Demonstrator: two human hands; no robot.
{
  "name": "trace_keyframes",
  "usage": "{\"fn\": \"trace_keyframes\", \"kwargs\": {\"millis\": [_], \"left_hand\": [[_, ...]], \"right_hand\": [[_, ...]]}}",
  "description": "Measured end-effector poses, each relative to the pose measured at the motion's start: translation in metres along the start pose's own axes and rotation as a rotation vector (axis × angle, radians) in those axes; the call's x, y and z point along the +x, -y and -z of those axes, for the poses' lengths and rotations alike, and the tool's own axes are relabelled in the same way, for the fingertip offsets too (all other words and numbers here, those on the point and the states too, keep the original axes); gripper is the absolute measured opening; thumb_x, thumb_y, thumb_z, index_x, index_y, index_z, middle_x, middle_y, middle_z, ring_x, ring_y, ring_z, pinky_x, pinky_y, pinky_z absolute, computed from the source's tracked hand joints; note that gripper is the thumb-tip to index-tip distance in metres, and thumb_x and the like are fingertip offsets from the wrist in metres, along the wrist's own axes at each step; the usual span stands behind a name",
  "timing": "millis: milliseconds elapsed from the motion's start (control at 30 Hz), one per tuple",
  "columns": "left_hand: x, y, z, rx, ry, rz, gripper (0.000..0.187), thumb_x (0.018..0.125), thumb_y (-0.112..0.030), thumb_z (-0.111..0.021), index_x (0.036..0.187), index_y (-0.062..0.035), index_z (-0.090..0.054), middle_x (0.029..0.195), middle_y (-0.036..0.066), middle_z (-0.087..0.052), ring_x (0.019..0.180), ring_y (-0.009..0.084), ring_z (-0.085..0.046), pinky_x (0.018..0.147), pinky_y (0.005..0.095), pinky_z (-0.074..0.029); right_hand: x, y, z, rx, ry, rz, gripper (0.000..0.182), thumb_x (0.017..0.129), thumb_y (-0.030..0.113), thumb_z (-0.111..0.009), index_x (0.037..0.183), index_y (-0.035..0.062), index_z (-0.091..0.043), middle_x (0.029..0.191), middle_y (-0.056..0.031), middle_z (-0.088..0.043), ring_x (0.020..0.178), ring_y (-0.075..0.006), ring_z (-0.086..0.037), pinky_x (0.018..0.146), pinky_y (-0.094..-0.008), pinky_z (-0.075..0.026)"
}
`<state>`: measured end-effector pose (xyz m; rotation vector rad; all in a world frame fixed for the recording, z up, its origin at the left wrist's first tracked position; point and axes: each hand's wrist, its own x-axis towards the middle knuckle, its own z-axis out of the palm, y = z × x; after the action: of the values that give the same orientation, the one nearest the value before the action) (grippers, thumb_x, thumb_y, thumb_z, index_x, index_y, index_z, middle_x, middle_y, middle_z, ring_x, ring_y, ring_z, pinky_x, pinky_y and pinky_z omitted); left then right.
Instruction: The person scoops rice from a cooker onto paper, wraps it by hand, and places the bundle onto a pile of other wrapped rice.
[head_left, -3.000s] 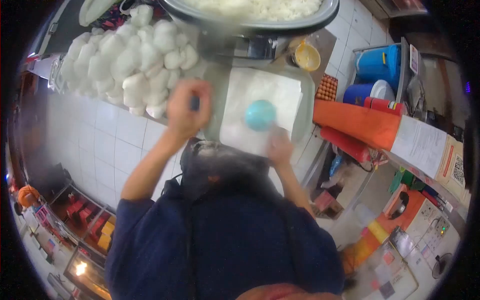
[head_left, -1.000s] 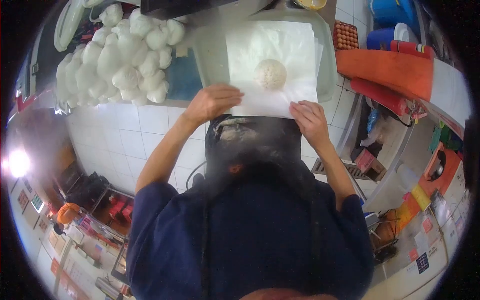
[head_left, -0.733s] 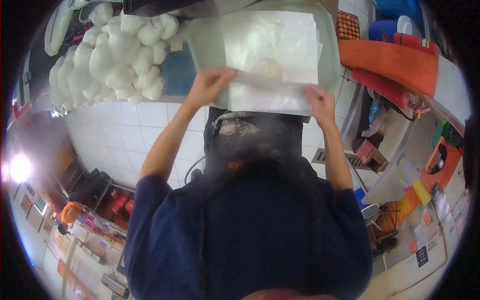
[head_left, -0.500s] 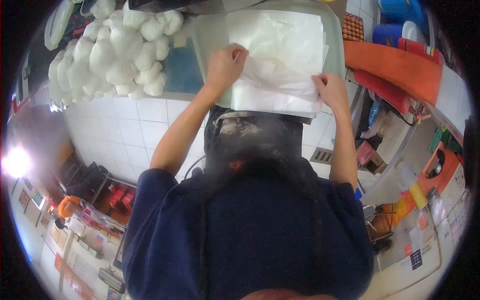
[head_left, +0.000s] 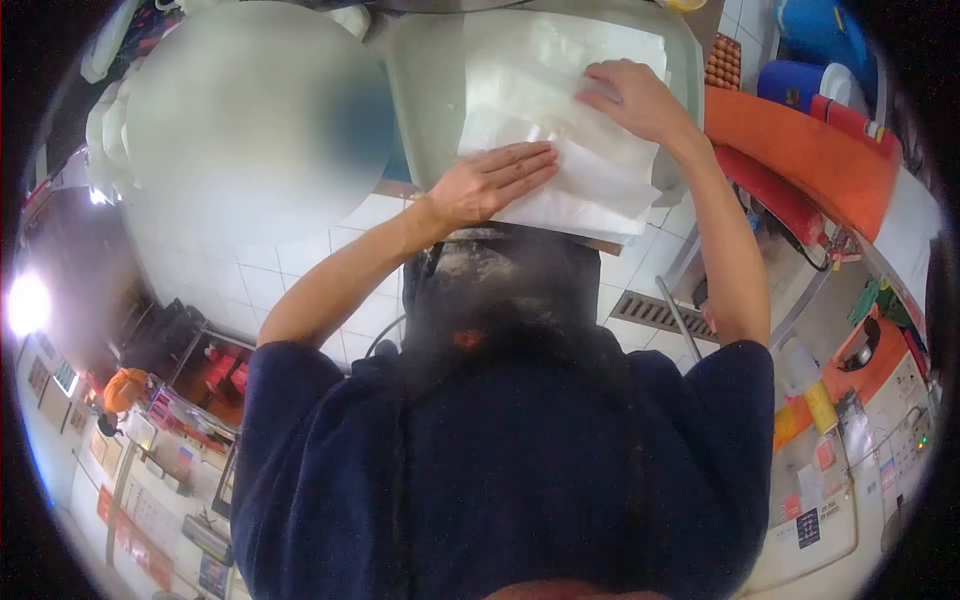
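A stack of thin white paper sheets [head_left: 600, 190] lies on a pale green tray [head_left: 430, 100] in front of me. My left hand [head_left: 490, 182] rests flat on the near left part of the sheets, fingers stretched out and side by side. Farther up and to the right, my right hand [head_left: 635, 98] is closed, thumb against bent fingers, on what looks like the edge of the top sheet. That top sheet is creased and partly raised between the two hands. The fingertips of the right hand partly hide the edge they pinch.
Left of the tray, a blurred patch covers most of the white rounded bundles [head_left: 108, 130]. To the right are brown eggs [head_left: 723, 62], a blue container [head_left: 785, 85] and an orange surface [head_left: 800, 140]. A floor drain [head_left: 660, 312] lies below in white tiles.
My left hand has let go of the sheet, flattened and moved right and down. My right hand has moved up and slightly left. The blurred patch has appeared over the bundles.
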<state>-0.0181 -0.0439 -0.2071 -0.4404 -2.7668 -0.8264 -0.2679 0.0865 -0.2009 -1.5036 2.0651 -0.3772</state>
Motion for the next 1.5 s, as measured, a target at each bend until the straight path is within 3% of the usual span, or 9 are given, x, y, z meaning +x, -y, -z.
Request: {"fn": "trace_keyframes", "kwargs": {"millis": [167, 233, 733, 933, 1000, 1100, 1200, 1400, 1500], "left_hand": [[0.008, 0.000, -0.010, 0.042, -0.039, 0.050, 0.043, 0.084, -0.013, -0.058, 0.126, -0.0052, -0.059, 0.129, 0.008, -0.060, 0.124, 0.0227, -0.054, 0.105, 0.0324, -0.046], [0.006, 0.006, -0.013, 0.055, 0.042, 0.018, 0.035, 0.087, -0.016, -0.058, 0.120, -0.0063, -0.062, 0.123, 0.007, -0.063, 0.115, 0.0220, -0.060, 0.097, 0.0313, -0.051], [-0.030, 0.060, 0.008, 0.028, -0.006, -0.164, 0.024, 0.081, -0.010, -0.066, 0.104, -0.0084, -0.071, 0.104, 0.009, -0.071, 0.088, 0.0245, -0.069, 0.075, 0.0357, -0.058], [0.035, 0.058, 0.029, -0.380, 0.533, 0.761, 0.023, 0.074, -0.016, -0.072, 0.096, -0.0091, -0.071, 0.092, 0.010, -0.070, 0.083, 0.0294, -0.066, 0.072, 0.0394, -0.053], [0.056, 0.060, 0.025, -0.266, 0.430, 0.745, 0.025, 0.070, -0.021, -0.076, 0.089, -0.0069, -0.069, 0.085, 0.011, -0.068, 0.081, 0.0328, -0.063, 0.072, 0.0406, -0.050], [0.064, 0.076, 0.019, -0.122, 0.225, 0.245, 0.020, 0.066, -0.011, -0.079, 0.080, -0.0030, -0.067, 0.074, 0.008, -0.065, 0.065, 0.0240, -0.063, 0.063, 0.0351, -0.050], [0.049, 0.065, 0.025, -0.289, 0.358, 0.497, 0.015, 0.069, -0.010, -0.077, 0.080, -0.0039, -0.068, 0.076, 0.010, -0.065, 0.066, 0.0263, -0.063, 0.063, 0.0353, -0.050], [0.008, -0.005, -0.001, -0.117, -0.111, 0.620, 0.004, 0.078, -0.006, -0.071, 0.082, -0.0055, -0.072, 0.076, 0.011, -0.066, 0.065, 0.0273, -0.064, 0.060, 0.0363, -0.052], [0.019, 0.013, 0.012, -0.269, 0.044, 0.744, 0.008, 0.078, -0.005, -0.071, 0.086, -0.0054, -0.072, 0.079, 0.011, -0.067, 0.066, 0.0294, -0.065, 0.062, 0.0379, -0.053]], "right_hand": [[-0.037, 0.081, 0.023, -0.279, 0.356, -0.178, 0.030, 0.088, 0.012, -0.052, 0.113, -0.0015, -0.061, 0.112, -0.0182, -0.064, 0.103, -0.0320, -0.062, 0.084, -0.0408, -0.050], [-0.068, 0.088, -0.021, -0.266, -0.239, 0.181, 0.034, 0.086, 0.005, -0.048, 0.117, -0.0011, -0.061, 0.116, -0.0166, -0.065, 0.113, -0.0296, -0.061, 0.089, -0.0391, -0.051], [-0.125, 0.066, -0.109, -0.062, -0.668, -0.081, 0.020, 0.086, 0.013, -0.064, 0.100, 0.0010, -0.070, 0.102, -0.0120, -0.069, 0.102, -0.0278, -0.065, 0.084, -0.0379, -0.054], [-0.068, 0.060, -0.067, 0.488, -0.113, -0.642, 0.015, 0.078, 0.017, -0.070, 0.087, 0.0046, -0.069, 0.089, -0.0122, -0.069, 0.086, -0.0296, -0.065, 0.071, -0.0394, -0.050], [-0.044, 0.055, -0.067, -0.165, -0.648, -0.275, 0.016, 0.073, 0.016, -0.072, 0.081, 0.0048, -0.064, 0.080, -0.0122, -0.065, 0.084, -0.0313, -0.063, 0.071, -0.0413, -0.050], [-0.037, 0.036, -0.050, -0.047, -0.146, -0.203, 0.009, 0.077, 0.012, -0.062, 0.084, 0.0056, -0.061, 0.083, -0.0125, -0.061, 0.085, -0.0318, -0.063, 0.075, -0.0450, -0.050], [-0.049, 0.041, -0.049, 0.155, -0.032, -0.319, 0.019, 0.073, 0.016, -0.069, 0.085, 0.0073, -0.058, 0.082, -0.0124, -0.058, 0.076, -0.0329, -0.059, 0.070, -0.0438, -0.047], [-0.091, 0.097, -0.105, 0.041, -0.633, -0.303, 0.024, 0.083, 0.005, -0.060, 0.106, 0.0034, -0.064, 0.098, -0.0105, -0.059, 0.089, -0.0279, -0.059, 0.074, -0.0366, -0.050], [-0.073, 0.076, -0.070, 0.322, -0.242, -0.512, 0.026, 0.077, 0.004, -0.065, 0.103, 0.0014, -0.065, 0.103, -0.0145, -0.061, 0.098, -0.0302, -0.059, 0.077, -0.0351, -0.051]]}}
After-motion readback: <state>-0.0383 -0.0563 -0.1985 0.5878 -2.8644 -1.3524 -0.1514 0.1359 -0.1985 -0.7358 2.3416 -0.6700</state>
